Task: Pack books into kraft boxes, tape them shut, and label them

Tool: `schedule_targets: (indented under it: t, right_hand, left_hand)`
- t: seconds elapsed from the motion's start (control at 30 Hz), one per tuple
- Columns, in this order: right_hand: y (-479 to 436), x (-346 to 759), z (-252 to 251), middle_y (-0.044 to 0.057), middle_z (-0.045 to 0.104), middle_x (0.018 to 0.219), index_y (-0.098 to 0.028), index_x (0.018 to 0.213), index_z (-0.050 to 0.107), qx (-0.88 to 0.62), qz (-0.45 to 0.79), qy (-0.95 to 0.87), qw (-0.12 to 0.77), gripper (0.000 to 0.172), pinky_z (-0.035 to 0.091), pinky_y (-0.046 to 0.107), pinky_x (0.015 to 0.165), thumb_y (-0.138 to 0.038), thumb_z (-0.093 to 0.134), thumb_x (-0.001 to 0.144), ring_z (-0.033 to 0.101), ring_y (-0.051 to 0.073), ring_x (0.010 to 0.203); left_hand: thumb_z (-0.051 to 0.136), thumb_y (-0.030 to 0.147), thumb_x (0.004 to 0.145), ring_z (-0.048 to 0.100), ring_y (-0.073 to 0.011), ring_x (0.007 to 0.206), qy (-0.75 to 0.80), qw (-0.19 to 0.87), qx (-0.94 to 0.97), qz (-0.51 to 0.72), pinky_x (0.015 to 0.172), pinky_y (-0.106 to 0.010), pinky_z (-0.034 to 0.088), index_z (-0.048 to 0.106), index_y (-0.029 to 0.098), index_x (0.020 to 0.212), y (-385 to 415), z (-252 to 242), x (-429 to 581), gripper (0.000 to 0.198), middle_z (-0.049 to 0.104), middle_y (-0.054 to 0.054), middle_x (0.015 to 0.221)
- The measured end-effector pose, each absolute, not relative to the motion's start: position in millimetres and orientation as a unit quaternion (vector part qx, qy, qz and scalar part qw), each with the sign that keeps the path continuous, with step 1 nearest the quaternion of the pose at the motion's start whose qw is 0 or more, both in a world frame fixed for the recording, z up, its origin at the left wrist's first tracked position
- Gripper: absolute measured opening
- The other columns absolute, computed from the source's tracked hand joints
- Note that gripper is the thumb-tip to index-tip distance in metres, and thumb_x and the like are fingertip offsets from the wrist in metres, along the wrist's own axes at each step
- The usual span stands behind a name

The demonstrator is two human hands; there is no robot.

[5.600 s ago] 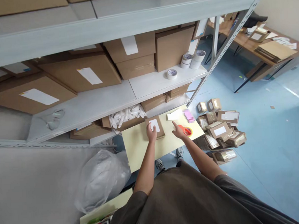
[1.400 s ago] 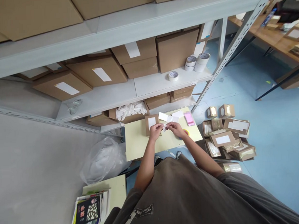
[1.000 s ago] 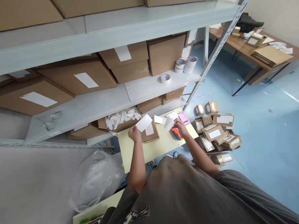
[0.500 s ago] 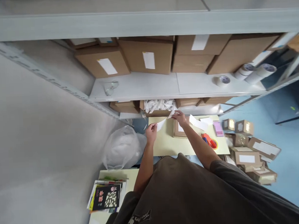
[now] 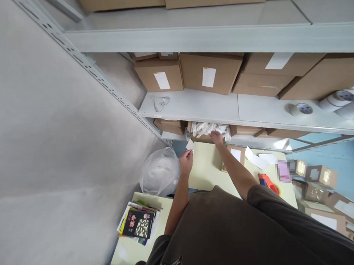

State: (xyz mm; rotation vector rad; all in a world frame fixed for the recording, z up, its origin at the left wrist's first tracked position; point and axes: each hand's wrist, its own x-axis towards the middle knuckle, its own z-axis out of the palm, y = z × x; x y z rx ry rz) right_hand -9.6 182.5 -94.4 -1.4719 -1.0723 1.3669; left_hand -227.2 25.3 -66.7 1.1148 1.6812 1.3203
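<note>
My left hand is closed on a small white slip of paper above the left end of the pale yellow table. My right hand reaches past the table's far edge to an open cardboard box of crumpled white paper strips on the low shelf; whether its fingers hold anything is hidden. A small brown box with a white label lies on the table beside my right forearm.
Loose white labels, an orange tape dispenser and a pink item lie on the table's right part. A filled clear plastic bag sits on the floor at left. Books rest on a second table. Labelled cartons and tape rolls fill the shelf; small boxes litter the floor at right.
My view has swung left. My right hand has moved from above the small box to the box of white strips on the low shelf. My left hand keeps its white slip.
</note>
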Motion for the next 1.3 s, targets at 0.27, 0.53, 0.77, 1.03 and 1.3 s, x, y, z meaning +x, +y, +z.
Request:
schedule_targets:
  t: [0.27, 0.53, 0.77, 1.03, 1.3]
  right_hand:
    - [18.2, 47.8, -94.8, 0.010, 0.080, 0.087, -0.022, 0.084, 0.075, -0.541, 0.677, -0.282, 0.412, 0.054, 0.060, 0.037, 0.077, -0.075, 0.083, 0.075, 0.077, 0.025, 0.086]
    - [-36.8, 132.0, -113.5, -0.001, 0.065, 0.067, -0.025, 0.064, 0.059, -0.633, 0.539, -0.157, 0.532, 0.050, 0.057, 0.034, 0.067, -0.056, 0.097, 0.054, 0.063, 0.017, 0.066]
    - [-50.6, 179.4, -138.1, -0.001, 0.065, 0.067, -0.023, 0.069, 0.063, -0.662, 0.560, -0.202, 0.456, 0.043, 0.051, 0.030, 0.062, -0.055, 0.089, 0.057, 0.059, 0.015, 0.062]
    - [-35.0, 194.3, -169.4, -0.003, 0.067, 0.070, -0.023, 0.100, 0.072, -0.784, 0.434, -0.294, 0.333, 0.026, 0.049, 0.028, 0.066, -0.031, 0.073, 0.076, 0.064, 0.019, 0.068]
    - [-37.3, 195.5, -189.2, -0.001, 0.073, 0.082, -0.023, 0.126, 0.066, -0.803, 0.405, -0.315, 0.303, 0.044, 0.052, 0.027, 0.073, -0.022, 0.071, 0.082, 0.071, 0.021, 0.079]
  left_hand:
    - [0.082, 0.044, 0.085, 0.069, -0.0252, 0.089, 0.532, 0.408, 0.618, 0.411, 0.093, -0.038, 0.055, 0.085, 0.028, 0.084, 28.9, -84.2, -135.0, 0.016, 0.076, -0.010, 0.090]
    - [0.087, 0.054, 0.079, 0.069, -0.0251, 0.093, 0.510, 0.452, 0.634, 0.365, 0.090, -0.038, 0.056, 0.086, 0.026, 0.099, 4.3, -110.9, -41.1, 0.035, 0.077, -0.011, 0.102]
    - [0.077, 0.046, 0.083, 0.069, -0.0209, 0.074, 0.606, 0.540, 0.531, 0.244, 0.075, -0.030, 0.051, 0.079, 0.019, 0.077, 10.0, -140.3, -5.5, 0.028, 0.076, -0.004, 0.075]
    - [0.068, 0.034, 0.095, 0.073, -0.0202, 0.081, 0.676, 0.440, 0.572, 0.147, 0.075, -0.027, 0.049, 0.081, 0.021, 0.082, 10.3, -152.6, 26.1, 0.022, 0.081, -0.005, 0.084]
    - [0.068, 0.037, 0.098, 0.076, -0.0231, 0.095, 0.709, 0.405, 0.573, 0.069, 0.077, -0.028, 0.048, 0.085, 0.021, 0.100, 13.1, -162.0, 37.8, 0.023, 0.084, -0.009, 0.101]
